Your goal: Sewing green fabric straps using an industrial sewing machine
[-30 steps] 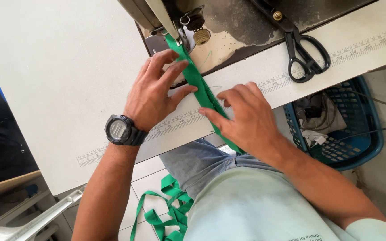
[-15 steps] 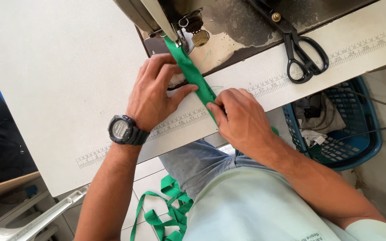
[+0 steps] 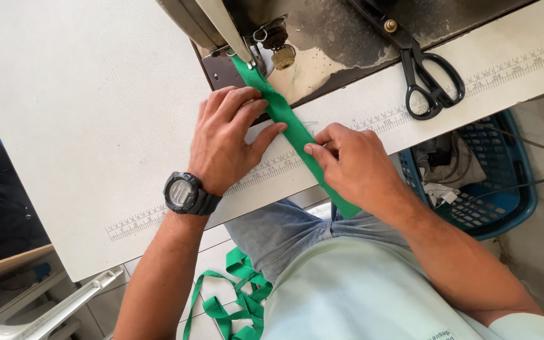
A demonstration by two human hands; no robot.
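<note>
Strip: a green strip lay on the white table, running from the sewing machine's foot off the near edge.
Left hand: fingers spread flat, pressing the strip's left edge.
Right hand: fingertips pinched its right edge.
Handling: looked soft, light, limp; best gripped by its edges.
Basket: blue, held crumpled cloth scraps.
Scissors: black, untouched.

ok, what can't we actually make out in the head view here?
- Needle point and stitch line: hidden behind the grey sewing machine head, which the top edge also cuts off.
- Green fabric strip: partly covered by the left hand and the right hand.
- Contents of the blue plastic basket: hidden under the white table.
</note>
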